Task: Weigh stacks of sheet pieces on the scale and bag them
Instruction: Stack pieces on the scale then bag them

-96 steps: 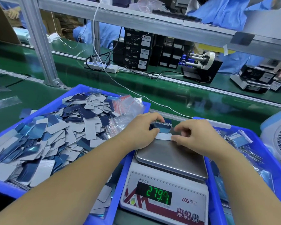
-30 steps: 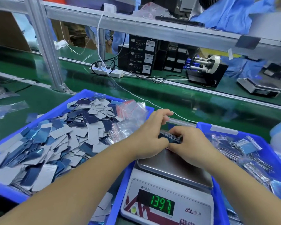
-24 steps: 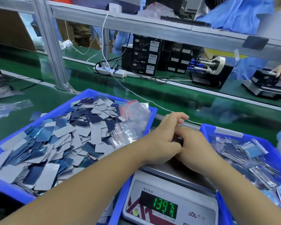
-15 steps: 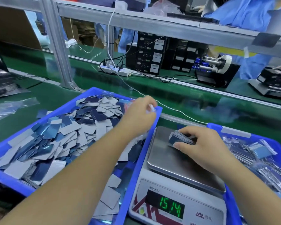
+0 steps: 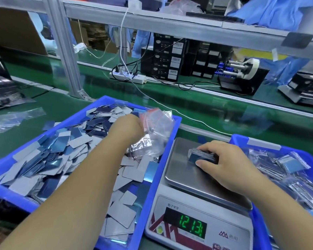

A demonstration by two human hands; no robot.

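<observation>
Green conveyor belting (image 5: 197,105) runs across the workstation, with an aluminium frame post (image 5: 65,56) and an overhead shelf rail above it; a white power strip (image 5: 127,77) and stacked black boxes (image 5: 167,60) sit on the far side.

Near side, left: a blue bin (image 5: 172,141) holds a loose heap of grey and blue sheet pieces (image 5: 49,156). A bundle of clear zip bags (image 5: 155,129) with red seal strips lies against the bin's far right corner. The left hand (image 5: 127,129) is down in this corner, at the edge of the bags. Its fingers are hidden behind the back of the hand and the plastic — whether it is gripping a bag cannot be told.

Centre: a digital scale (image 5: 197,222) stands between the two bins, its green display reading 121.3. On the steel pan (image 5: 177,168) lies a squared stack of sheet pieces (image 5: 200,155). The right hand (image 5: 224,163) is closed around this stack, thumb on the near side and fingers curled over the far side, with the stack resting on the pan.

Right: a second blue bin (image 5: 242,141) contains filled bags (image 5: 287,165), each showing blue and grey pieces through the plastic.

Far left: a loose clear bag (image 5: 13,118) lies flat on the belt, well apart from the bins.
</observation>
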